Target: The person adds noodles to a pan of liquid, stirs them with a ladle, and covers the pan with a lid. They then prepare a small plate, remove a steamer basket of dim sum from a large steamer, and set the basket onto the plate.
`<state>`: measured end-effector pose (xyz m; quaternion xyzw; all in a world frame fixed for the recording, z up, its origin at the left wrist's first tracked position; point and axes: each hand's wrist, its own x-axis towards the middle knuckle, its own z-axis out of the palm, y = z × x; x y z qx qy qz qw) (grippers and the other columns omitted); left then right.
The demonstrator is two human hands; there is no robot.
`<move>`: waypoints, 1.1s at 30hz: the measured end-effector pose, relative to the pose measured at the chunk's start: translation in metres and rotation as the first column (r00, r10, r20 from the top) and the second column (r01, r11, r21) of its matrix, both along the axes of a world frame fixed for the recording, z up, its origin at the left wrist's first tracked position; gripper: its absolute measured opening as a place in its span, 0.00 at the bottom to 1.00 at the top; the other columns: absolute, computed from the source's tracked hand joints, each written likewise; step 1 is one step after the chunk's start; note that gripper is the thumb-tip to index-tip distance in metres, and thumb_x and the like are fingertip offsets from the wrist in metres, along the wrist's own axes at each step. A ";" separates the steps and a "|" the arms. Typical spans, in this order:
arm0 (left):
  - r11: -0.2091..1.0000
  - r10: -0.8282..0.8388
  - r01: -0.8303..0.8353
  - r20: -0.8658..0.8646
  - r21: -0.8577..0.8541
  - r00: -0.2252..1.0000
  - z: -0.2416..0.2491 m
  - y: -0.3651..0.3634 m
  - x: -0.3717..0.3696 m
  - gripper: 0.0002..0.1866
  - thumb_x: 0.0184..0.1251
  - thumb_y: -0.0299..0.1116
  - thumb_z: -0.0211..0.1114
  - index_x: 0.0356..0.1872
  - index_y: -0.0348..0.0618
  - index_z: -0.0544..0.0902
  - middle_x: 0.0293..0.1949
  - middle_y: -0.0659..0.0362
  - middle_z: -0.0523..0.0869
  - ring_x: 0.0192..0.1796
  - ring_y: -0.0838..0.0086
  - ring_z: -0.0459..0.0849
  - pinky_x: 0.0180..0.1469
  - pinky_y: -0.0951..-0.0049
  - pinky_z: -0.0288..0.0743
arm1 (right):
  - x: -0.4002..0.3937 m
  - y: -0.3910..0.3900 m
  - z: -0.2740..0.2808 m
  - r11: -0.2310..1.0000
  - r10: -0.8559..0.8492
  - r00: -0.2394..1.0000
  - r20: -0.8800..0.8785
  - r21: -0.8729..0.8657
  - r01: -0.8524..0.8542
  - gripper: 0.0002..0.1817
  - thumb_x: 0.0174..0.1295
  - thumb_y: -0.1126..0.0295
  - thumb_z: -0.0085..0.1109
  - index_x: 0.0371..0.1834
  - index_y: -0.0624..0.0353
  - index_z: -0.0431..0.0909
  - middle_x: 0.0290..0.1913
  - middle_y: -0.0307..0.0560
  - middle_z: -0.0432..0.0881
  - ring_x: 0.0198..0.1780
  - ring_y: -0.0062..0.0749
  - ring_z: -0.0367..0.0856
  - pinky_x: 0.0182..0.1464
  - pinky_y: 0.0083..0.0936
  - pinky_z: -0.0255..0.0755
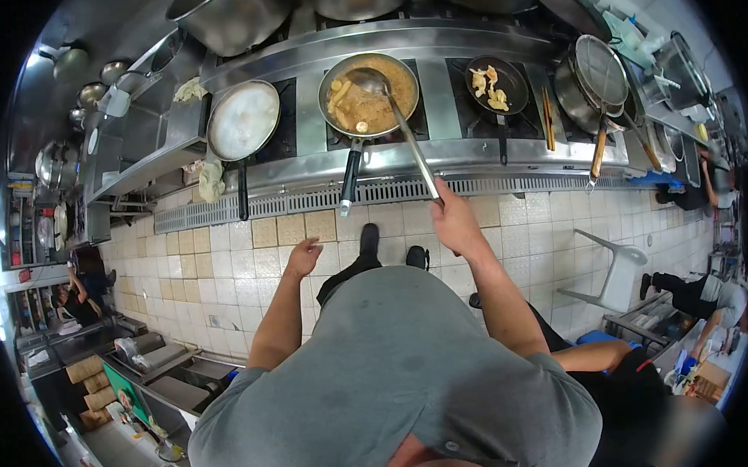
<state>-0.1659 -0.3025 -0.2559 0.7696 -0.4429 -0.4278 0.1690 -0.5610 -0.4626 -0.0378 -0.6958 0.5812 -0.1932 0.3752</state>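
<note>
My right hand point(456, 222) is closed around the long metal handle of a ladle point(410, 142). The ladle's bowl rests in a frying pan point(413, 109) of brownish sauce, near the pan's far side. Pale yellow elongated pieces point(337, 95) lie along the left of that sauce, and a small whitish round piece sits near the front. My left hand point(306, 257) hangs over the floor, short of the pan's black handle point(352, 172), touching nothing. Its fingers are loosely bent and apart, with nothing visible in them.
Left on the stove sits a pan of whitish liquid point(244, 121); right, a small black pan with browned pieces point(490, 88). Chopsticks point(549, 119) and a sieve point(601, 71) lie further right. Large pots point(231, 23) stand behind. A white plastic chair point(621, 273) and a co-worker's arm point(592, 358) are at right.
</note>
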 end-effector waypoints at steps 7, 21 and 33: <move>0.775 0.081 -0.080 0.027 0.627 0.996 -0.042 0.095 0.066 0.25 0.70 0.46 0.60 0.61 0.42 0.80 0.40 0.50 0.88 0.31 0.67 0.86 0.28 0.64 0.81 | 0.026 -0.026 -0.036 0.999 0.032 0.998 -0.047 -0.040 -0.034 0.28 0.64 0.72 0.55 0.69 0.65 0.70 0.44 0.67 0.84 0.44 0.62 0.84 0.49 0.40 0.77; 0.966 0.158 -0.135 -0.087 0.220 0.984 -0.033 -0.047 0.123 0.26 0.67 0.45 0.65 0.62 0.42 0.80 0.32 0.54 0.87 0.31 0.71 0.84 0.34 0.69 0.80 | 0.061 0.007 -0.012 0.972 -0.217 0.959 0.183 0.126 0.196 0.27 0.65 0.75 0.60 0.70 0.61 0.72 0.36 0.53 0.85 0.36 0.33 0.83 0.43 0.30 0.77; 0.941 -0.083 0.107 -0.088 0.322 0.993 -0.055 -0.061 0.129 0.25 0.66 0.44 0.66 0.59 0.41 0.83 0.48 0.46 0.88 0.46 0.63 0.88 0.51 0.66 0.81 | 0.073 -0.004 -0.014 0.859 -0.485 0.727 0.486 0.418 0.294 0.31 0.66 0.79 0.61 0.74 0.63 0.65 0.27 0.37 0.77 0.21 0.17 0.72 0.23 0.19 0.69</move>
